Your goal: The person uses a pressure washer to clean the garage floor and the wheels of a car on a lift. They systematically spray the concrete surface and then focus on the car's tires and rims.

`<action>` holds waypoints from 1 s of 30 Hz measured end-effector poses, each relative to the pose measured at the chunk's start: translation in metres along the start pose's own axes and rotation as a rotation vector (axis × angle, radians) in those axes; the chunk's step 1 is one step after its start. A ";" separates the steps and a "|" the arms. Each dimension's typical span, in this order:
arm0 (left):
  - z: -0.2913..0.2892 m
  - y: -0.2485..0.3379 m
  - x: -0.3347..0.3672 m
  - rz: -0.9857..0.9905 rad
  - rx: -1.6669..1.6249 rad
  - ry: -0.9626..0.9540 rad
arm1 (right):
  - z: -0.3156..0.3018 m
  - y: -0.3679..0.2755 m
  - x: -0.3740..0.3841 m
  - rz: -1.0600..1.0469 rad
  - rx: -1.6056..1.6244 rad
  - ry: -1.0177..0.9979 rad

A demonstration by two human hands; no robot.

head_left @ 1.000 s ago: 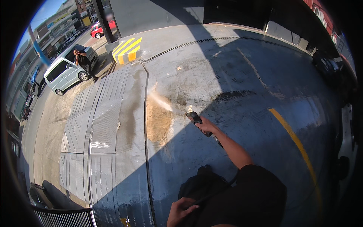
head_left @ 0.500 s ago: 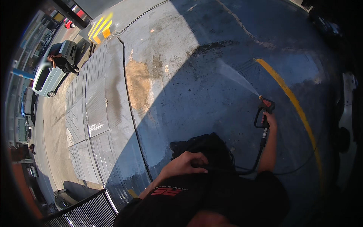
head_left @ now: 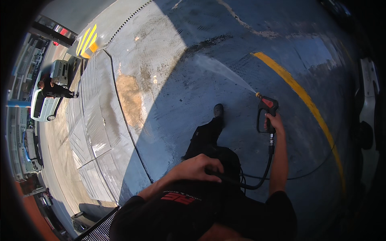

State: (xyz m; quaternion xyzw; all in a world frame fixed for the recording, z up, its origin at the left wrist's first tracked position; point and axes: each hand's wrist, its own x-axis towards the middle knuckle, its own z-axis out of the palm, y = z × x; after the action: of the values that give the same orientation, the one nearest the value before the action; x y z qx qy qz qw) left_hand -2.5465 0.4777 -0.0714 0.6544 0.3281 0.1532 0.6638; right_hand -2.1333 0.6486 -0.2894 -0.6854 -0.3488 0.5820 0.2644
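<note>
Spraying of a floor in progress; clock positions are taken from the centre of the view. Toward 3 o'clock, the right hand (head_left: 274, 122) wraps its fingers round the grip of a black-and-red pressure-washer gun (head_left: 268, 105); at 6 o'clock, the left hand (head_left: 199, 166) curls, closed about the black hose (head_left: 266, 172). The water jet (head_left: 229, 74) fans from the nozzle toward 10 o'clock, over the shaded blue-grey painted floor (head_left: 173, 124). The work appears partway: a glossy sheen near 2 o'clock suggests wetted ground, though how much is finished cannot be told. Left visible are the dark stain (head_left: 206, 43) at 12 o'clock, near the jet's far end, and the tan patch (head_left: 129, 96) near 10 o'clock, perhaps worn paint.
</note>
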 end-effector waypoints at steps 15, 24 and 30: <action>-0.159 0.102 0.295 0.190 -0.185 -0.093 | -0.183 -0.163 0.209 0.098 -0.051 -0.094; -0.214 0.177 0.519 0.199 -0.032 -0.371 | -0.383 -0.150 0.248 0.340 0.207 0.245; -0.216 0.249 0.711 0.050 0.008 -0.452 | -0.539 -0.177 0.255 0.219 0.469 0.362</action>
State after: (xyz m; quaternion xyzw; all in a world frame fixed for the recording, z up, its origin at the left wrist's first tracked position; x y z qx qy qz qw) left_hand -2.1032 1.1178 0.0181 0.6825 0.1552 0.0177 0.7140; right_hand -1.6134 0.9814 -0.2115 -0.7317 -0.0767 0.5402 0.4087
